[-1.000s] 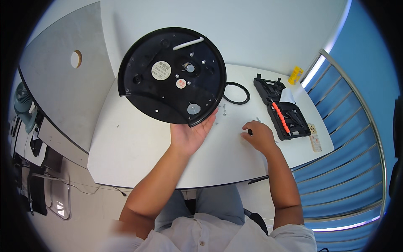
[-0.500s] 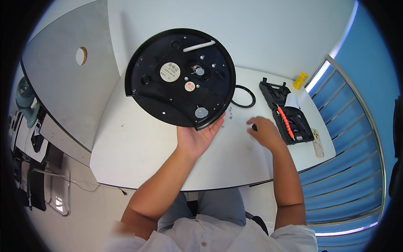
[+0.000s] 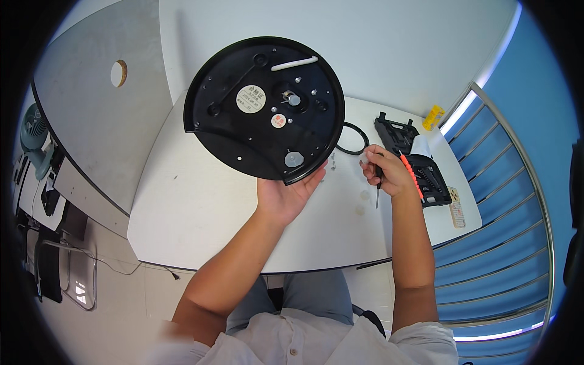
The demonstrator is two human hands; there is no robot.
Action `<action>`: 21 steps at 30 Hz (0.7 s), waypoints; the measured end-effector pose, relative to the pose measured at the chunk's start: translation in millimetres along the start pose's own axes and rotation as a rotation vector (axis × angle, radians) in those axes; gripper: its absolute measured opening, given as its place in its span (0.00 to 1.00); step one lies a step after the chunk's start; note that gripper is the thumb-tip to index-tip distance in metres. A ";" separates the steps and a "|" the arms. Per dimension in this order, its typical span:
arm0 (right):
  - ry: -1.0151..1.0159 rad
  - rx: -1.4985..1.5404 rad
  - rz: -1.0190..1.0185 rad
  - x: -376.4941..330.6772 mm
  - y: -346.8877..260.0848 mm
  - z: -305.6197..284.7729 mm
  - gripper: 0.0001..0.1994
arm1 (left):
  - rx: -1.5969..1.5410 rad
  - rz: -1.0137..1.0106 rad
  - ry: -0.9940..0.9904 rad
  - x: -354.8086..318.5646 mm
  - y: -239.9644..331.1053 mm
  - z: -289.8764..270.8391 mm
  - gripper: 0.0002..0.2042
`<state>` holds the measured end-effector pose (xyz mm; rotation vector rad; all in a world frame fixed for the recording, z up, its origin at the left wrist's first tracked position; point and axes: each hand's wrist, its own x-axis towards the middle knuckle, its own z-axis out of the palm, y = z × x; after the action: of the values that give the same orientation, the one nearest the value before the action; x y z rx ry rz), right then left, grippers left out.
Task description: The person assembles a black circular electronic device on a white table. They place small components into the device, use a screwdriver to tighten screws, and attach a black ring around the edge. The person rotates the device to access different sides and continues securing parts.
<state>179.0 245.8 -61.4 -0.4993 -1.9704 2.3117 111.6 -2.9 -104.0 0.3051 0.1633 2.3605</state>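
Note:
A round black base plate (image 3: 258, 129), with small screws, a metal shaft, two round stickers and a white hook-shaped rod on its face, is held up over the table. My left hand (image 3: 285, 198) supports it at its lower edge, palm up. One translucent round pad (image 3: 294, 159) sits near the plate's bottom rim. To the right, my right hand (image 3: 389, 171) grips a black screwdriver (image 3: 378, 182), its thin tip pointing down. Between that hand's thumb and fingers is a small whitish piece (image 3: 364, 159), likely another pad. Two pale round discs (image 3: 365, 195) lie on the tabletop below.
Several small screws (image 3: 333, 162) lie beside the plate. A black ring (image 3: 367, 141) rests behind them. An open black tool case (image 3: 435, 198) with an orange flexible shaft (image 3: 411, 173) stands right, near a yellow object (image 3: 433, 117) and a beige strip (image 3: 457, 210). A metal railing (image 3: 528, 170) borders the white table (image 3: 201, 225).
My right hand has risen and turned, with the screwdriver now plainly showing and a whitish piece at the fingertips. Pale discs show on the table. The plate has shifted slightly up and right.

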 end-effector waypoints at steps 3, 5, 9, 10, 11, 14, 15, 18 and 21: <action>-0.056 -0.041 -0.032 -1.9 -1.4 2.7 0.05 | 0.005 -0.002 0.014 -0.5 0.5 0.3 0.31; -0.024 -0.041 -0.092 -5.4 -4.7 11.0 0.06 | -0.002 -0.005 0.001 -0.4 0.5 0.0 0.31; 0.007 -0.058 -0.239 -12.8 -11.8 26.8 0.06 | -0.005 -0.008 -0.015 -0.3 0.0 1.1 0.31; 0.022 -0.069 -0.294 -15.5 -14.1 32.5 0.06 | -0.003 -0.009 -0.010 -0.5 -0.2 2.0 0.31; 0.034 -0.079 -0.350 -18.2 -16.8 39.5 0.06 | 0.000 -0.008 -0.009 -0.4 -0.3 2.0 0.31; 0.119 -0.235 -0.567 -28.3 -25.4 58.8 0.05 | 0.001 -0.012 -0.018 0.7 -0.5 -0.7 0.32; 0.151 -0.308 -0.647 -31.8 -29.0 66.9 0.06 | -0.003 -0.016 -0.023 0.8 0.1 -3.5 0.32; 0.225 -0.443 -0.907 -38.7 -41.7 91.5 0.05 | 0.004 -0.020 -0.018 0.8 0.7 -3.6 0.33; 0.336 -0.663 -1.346 -19.3 -42.1 106.7 0.07 | 0.003 -0.022 -0.009 1.0 0.9 -0.4 0.31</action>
<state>160.2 147.1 -2.9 0.3571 -1.8601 0.7256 110.2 -2.8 -104.1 0.3138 0.1655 2.3366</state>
